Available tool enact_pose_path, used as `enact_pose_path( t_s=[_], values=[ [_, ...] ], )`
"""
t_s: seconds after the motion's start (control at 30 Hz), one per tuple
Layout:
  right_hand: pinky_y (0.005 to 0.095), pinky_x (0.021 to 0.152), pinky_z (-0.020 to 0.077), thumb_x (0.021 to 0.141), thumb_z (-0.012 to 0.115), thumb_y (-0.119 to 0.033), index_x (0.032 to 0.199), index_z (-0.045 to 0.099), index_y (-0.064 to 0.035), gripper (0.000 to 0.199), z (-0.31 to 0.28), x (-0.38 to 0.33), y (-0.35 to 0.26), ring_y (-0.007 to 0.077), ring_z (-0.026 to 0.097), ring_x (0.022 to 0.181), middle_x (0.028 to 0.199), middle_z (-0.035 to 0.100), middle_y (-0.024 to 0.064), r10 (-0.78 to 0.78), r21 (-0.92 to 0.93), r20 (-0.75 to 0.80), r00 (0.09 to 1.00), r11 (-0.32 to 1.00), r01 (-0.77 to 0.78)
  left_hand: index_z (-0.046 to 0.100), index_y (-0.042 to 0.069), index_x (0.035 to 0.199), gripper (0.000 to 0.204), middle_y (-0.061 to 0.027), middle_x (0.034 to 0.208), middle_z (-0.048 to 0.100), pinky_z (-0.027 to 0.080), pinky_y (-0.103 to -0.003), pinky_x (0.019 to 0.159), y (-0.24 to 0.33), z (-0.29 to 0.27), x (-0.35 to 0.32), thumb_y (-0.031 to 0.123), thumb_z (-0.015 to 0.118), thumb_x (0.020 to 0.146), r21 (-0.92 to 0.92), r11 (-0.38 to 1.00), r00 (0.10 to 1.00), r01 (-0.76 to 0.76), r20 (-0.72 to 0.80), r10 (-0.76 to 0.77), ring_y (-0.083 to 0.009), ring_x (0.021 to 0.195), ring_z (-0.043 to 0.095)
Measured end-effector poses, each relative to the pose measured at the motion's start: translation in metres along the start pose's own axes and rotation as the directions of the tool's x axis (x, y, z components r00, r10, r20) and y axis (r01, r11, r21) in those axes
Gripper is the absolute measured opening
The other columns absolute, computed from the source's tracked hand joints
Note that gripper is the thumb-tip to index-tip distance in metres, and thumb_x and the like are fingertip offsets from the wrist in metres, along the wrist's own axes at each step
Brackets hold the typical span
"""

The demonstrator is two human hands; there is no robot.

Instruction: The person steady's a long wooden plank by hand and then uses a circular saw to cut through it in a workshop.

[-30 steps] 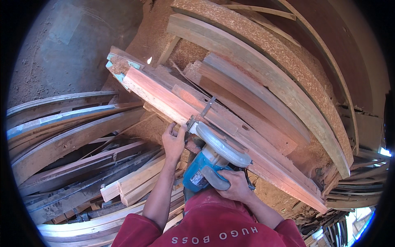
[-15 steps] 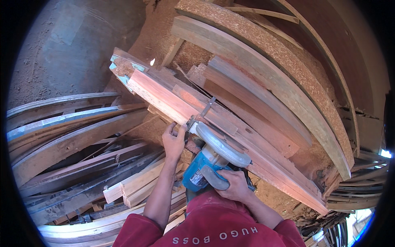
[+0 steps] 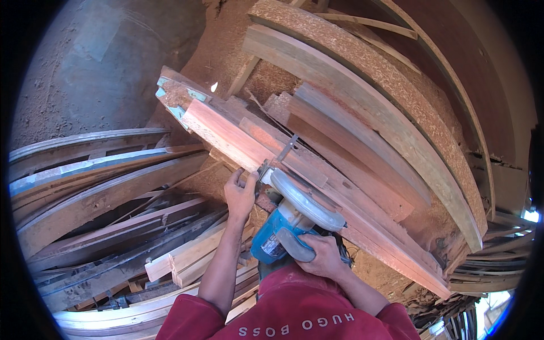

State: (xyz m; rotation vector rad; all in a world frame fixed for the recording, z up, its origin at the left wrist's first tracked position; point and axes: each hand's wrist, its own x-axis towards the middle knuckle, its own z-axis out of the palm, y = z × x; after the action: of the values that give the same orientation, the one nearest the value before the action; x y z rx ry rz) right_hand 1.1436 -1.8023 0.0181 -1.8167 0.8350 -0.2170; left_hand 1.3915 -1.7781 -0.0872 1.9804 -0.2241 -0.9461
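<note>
A blue circular saw (image 3: 271,238) with a grey metal blade guard (image 3: 306,198) rests on a long reddish wooden board (image 3: 226,133), which runs from upper left to lower right. My right hand (image 3: 326,256) is closed around the saw's rear handle. At the saw's front edge, my left hand (image 3: 240,195) pinches the metal rip guide (image 3: 263,169) between thumb and fingers, close beside the board's near edge. The guide's flat bar (image 3: 288,146) reaches across the board. The guard and base hide the blade.
Under and beyond the board lie more planks (image 3: 357,141) and long curved timbers (image 3: 368,96) dusted with sawdust. Curved boards (image 3: 102,192) are stacked at left, with pale square-cut lengths (image 3: 187,258) near my left forearm. A grey floor (image 3: 124,62) shows at upper left.
The board and surrounding timber sit slightly farther right in the view at the upper left. Both hands keep their hold on the saw, which has barely moved in the picture.
</note>
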Motion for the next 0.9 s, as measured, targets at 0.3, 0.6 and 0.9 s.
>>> enact_pose_path(
  t_s=[0.3,0.6,0.9],
  values=[
    [0.0404,0.07,0.058,0.071,0.081,-0.02,0.106,0.069,-0.0028,0.041,0.002,0.014,-0.008,0.0337,0.072,0.082,0.097,0.073,0.0147,0.013,-0.017,0.021,1.0,1.0,-0.012,0.055,-0.018,0.131,0.067,-0.0022,0.063,0.057,0.043,-0.028,0.051,-0.004,-0.007,0.014,0.029,0.076,0.087,0.027,0.998,0.999,-0.049,-0.016,0.05,-0.0088,0.056,0.052],
    [0.0403,0.072,0.0586,0.071,0.081,-0.02,0.106,0.069,-0.002,0.041,0.01,0.025,-0.009,0.0339,0.072,0.085,0.101,0.073,0.0163,0.003,-0.012,0.018,1.0,1.0,-0.003,0.056,-0.017,0.13,0.065,-0.0008,0.063,0.056,0.041,-0.028,0.05,-0.004,-0.013,0.027,0.027,0.076,0.087,-0.002,1.0,0.999,-0.026,-0.021,0.026,-0.0074,0.056,0.051],
    [0.0405,0.074,0.0588,0.07,0.081,-0.02,0.107,0.069,-0.0011,0.043,0.014,0.035,-0.012,0.0348,0.072,0.087,0.103,0.073,0.0174,0.005,-0.01,0.022,1.0,1.0,-0.005,0.056,-0.017,0.13,0.064,0.0007,0.063,0.055,0.04,-0.027,0.049,0.009,-0.019,0.033,0.026,0.076,0.088,0.013,0.999,0.999,-0.035,-0.022,0.035,-0.0064,0.055,0.049]
  ],
)
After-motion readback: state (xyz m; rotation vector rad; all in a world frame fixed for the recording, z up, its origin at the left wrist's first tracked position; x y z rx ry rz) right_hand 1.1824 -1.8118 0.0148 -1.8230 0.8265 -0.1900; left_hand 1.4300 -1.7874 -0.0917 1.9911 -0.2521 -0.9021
